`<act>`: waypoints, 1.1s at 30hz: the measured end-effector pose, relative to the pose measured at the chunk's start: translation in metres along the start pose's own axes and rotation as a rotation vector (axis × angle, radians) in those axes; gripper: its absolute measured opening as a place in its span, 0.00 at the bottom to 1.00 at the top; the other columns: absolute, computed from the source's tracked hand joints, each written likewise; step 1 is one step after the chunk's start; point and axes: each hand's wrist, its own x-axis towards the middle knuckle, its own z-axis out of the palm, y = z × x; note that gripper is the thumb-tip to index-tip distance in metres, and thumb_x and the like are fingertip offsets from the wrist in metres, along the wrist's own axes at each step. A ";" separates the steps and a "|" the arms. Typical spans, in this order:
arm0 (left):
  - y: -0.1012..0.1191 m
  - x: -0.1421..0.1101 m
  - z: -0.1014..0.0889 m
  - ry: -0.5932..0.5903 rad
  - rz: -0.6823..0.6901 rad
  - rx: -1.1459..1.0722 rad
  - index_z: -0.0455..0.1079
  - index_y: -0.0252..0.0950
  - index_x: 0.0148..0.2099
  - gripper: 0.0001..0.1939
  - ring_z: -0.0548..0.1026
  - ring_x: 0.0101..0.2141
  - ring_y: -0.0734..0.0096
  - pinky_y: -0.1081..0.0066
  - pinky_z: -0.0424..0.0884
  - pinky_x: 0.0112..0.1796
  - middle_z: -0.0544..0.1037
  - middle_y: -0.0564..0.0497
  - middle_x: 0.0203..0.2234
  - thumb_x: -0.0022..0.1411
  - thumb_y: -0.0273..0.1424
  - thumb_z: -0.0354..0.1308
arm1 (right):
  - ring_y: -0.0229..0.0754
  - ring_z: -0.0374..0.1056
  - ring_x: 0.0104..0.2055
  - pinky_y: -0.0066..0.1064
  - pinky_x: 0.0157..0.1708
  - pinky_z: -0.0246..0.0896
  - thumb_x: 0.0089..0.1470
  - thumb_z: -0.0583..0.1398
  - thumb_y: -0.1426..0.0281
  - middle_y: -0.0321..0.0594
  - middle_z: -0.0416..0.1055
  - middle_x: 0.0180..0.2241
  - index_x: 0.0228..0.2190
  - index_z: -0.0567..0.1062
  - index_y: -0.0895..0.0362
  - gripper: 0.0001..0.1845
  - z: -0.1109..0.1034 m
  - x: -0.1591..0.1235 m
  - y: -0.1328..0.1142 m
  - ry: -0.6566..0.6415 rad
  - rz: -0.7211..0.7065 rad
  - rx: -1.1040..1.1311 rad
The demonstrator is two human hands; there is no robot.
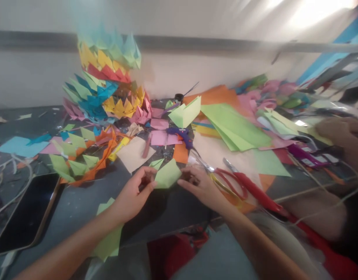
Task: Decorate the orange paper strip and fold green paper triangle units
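A folded light green paper (168, 175) is held low over the dark table, between my two hands. My left hand (138, 188) pinches its left side between thumb and fingers. My right hand (202, 186) has thumb and fingertips closed at its right edge. Just behind its left corner shows a small green paper point. Beyond the paper lie an orange paper square (181, 153) and a dark blue glue gun (181, 136). More light green paper (109, 237) lies partly hidden under my left forearm.
Stacked folded-paper rings (123, 107) stand at the back left, with a green-and-orange ring (104, 157) nearer. A phone (27, 214) lies left. Red-handled scissors (231, 181) and a long red-handled tool (257, 192) lie right. Another person's hand (333, 130) is at far right.
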 end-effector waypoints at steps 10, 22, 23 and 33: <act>0.009 -0.004 0.002 -0.061 -0.132 0.249 0.61 0.37 0.31 0.13 0.67 0.22 0.74 0.75 0.61 0.25 0.68 0.57 0.20 0.62 0.41 0.48 | 0.34 0.64 0.22 0.24 0.23 0.60 0.55 0.54 0.66 0.32 0.65 0.20 0.30 0.69 0.58 0.08 0.006 0.002 -0.012 -0.186 0.102 0.271; -0.005 -0.001 0.010 0.000 0.093 0.818 0.65 0.38 0.29 0.05 0.69 0.23 0.71 0.72 0.57 0.27 0.72 0.56 0.21 0.57 0.32 0.55 | 0.38 0.66 0.26 0.28 0.25 0.56 0.53 0.58 0.72 0.35 0.70 0.23 0.24 0.71 0.56 0.07 0.030 0.001 -0.006 0.033 -0.123 -0.595; -0.006 -0.001 0.010 0.013 0.113 0.823 0.65 0.38 0.30 0.05 0.69 0.23 0.71 0.72 0.57 0.27 0.72 0.56 0.21 0.57 0.32 0.55 | 0.38 0.67 0.27 0.29 0.27 0.58 0.54 0.57 0.72 0.36 0.71 0.24 0.25 0.71 0.57 0.07 0.031 0.001 -0.004 0.032 -0.190 -0.605; -0.016 -0.005 0.009 -0.015 0.358 0.844 0.68 0.37 0.34 0.06 0.72 0.30 0.70 0.69 0.61 0.32 0.75 0.55 0.27 0.62 0.30 0.51 | 0.40 0.70 0.41 0.30 0.41 0.68 0.61 0.50 0.73 0.44 0.75 0.39 0.35 0.75 0.61 0.14 0.014 0.002 0.010 -0.127 -0.631 -0.393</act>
